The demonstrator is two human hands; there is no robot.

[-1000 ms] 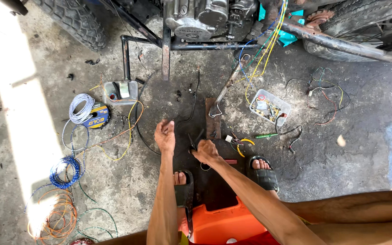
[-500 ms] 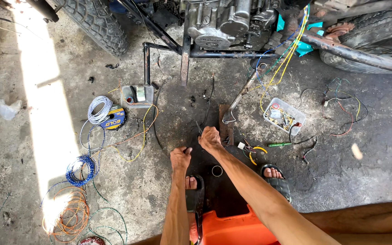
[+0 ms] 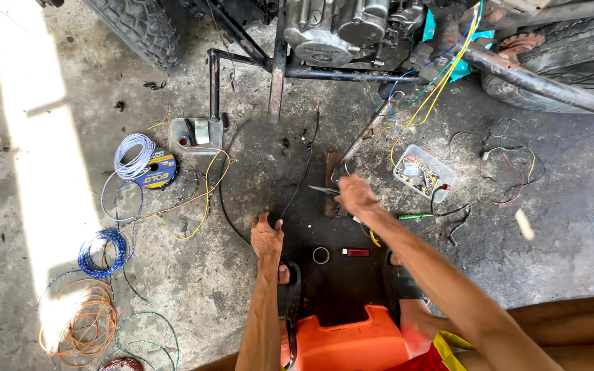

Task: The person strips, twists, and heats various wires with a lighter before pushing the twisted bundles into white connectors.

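Both hands have parted: right hand [image 3: 356, 195] grips grey metal pliers [image 3: 324, 189]; left hand [image 3: 267, 237] pinches thin black wire [image 3: 302, 175] mid-frame; keep it taut.

Round spool label [image 3: 159, 170]: on the floor left of centre, just beside a white wire coil [image 3: 134, 147]; dark blue/black face w/ yellow band and lettering. Clear plastic box [image 3: 424, 172]: rectangular, on the floor right of centre, w/ small parts and a bit of red inside, yellow wires running past it. Small grey tray [image 3: 196, 132] above the spool, rectangular, holds a white pack. No signs or screens.
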